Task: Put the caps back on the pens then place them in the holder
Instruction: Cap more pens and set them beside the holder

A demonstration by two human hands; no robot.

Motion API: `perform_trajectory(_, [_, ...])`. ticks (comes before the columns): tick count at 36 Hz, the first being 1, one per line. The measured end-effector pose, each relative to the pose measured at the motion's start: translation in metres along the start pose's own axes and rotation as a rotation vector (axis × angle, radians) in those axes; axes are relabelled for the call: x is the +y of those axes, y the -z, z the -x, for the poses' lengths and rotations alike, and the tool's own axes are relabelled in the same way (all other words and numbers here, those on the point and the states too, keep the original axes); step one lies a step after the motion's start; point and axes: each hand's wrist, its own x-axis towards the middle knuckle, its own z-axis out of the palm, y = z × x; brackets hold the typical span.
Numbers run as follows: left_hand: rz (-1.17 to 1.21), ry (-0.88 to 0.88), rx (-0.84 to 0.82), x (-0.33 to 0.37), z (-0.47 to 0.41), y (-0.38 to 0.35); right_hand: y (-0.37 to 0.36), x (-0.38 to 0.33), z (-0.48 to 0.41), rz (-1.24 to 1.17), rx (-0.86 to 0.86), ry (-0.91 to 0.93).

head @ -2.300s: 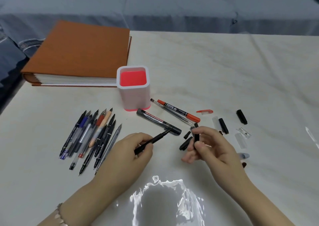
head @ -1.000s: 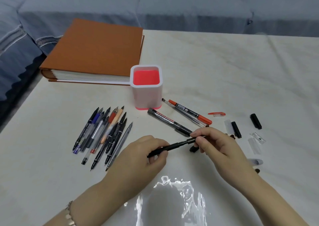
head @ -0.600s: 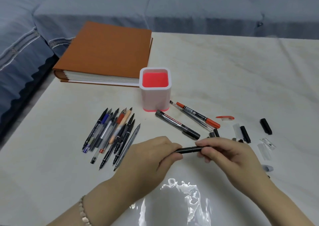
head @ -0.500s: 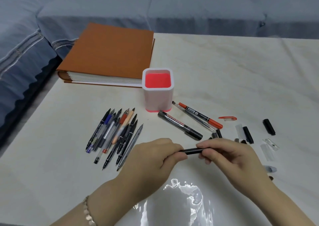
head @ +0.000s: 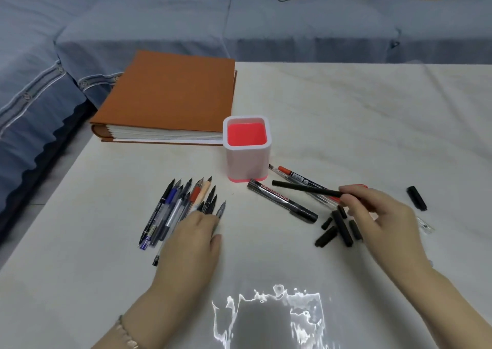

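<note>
My right hand [head: 380, 218] pinches one end of a thin black capped pen [head: 306, 189], which points left towards the pink-and-white holder [head: 247, 162]. The holder stands upright with nothing in it. My left hand [head: 194, 239] lies with its fingers on the near ends of a fan of several uncapped pens [head: 181, 205] left of the holder. A black whiteboard marker [head: 282, 201] and a red-ended marker [head: 295, 177] lie right of the holder. Several black caps [head: 338, 227] lie under my right hand, one more black cap [head: 416, 198] farther right.
A thick orange binder [head: 170, 98] lies behind the holder to the left. A blue sofa [head: 239, 23] runs along the table's far edge and left side. A clear cap [head: 426, 226] lies at the right. Glare marks the tabletop [head: 271, 316] close to me.
The cap went onto the black pen. My left hand let go of it and moved left onto the uncapped pens. My right hand now carries the pen alone, raised towards the holder.
</note>
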Motion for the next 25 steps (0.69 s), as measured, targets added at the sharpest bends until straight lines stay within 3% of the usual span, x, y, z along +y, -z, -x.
perform_trajectory(4, [-0.122, -0.023, -0.007, -0.002, -0.004, -0.006, -0.013, 0.008, -0.007, 0.064, 0.022, -0.091])
perform_trajectory(10, [-0.195, 0.002, -0.061, 0.001, -0.012, -0.013, -0.032, 0.015, -0.016, 0.298, -0.170, -0.017])
perform_trajectory(13, [-0.184, 0.005, -0.064, 0.007, -0.014, -0.014, -0.028, 0.021, -0.013, 0.381, -0.172, 0.010])
perform_trajectory(25, [0.269, -0.156, -0.148, 0.053, -0.015, -0.013, 0.076, 0.043, 0.025, 0.442, -0.313, -0.249])
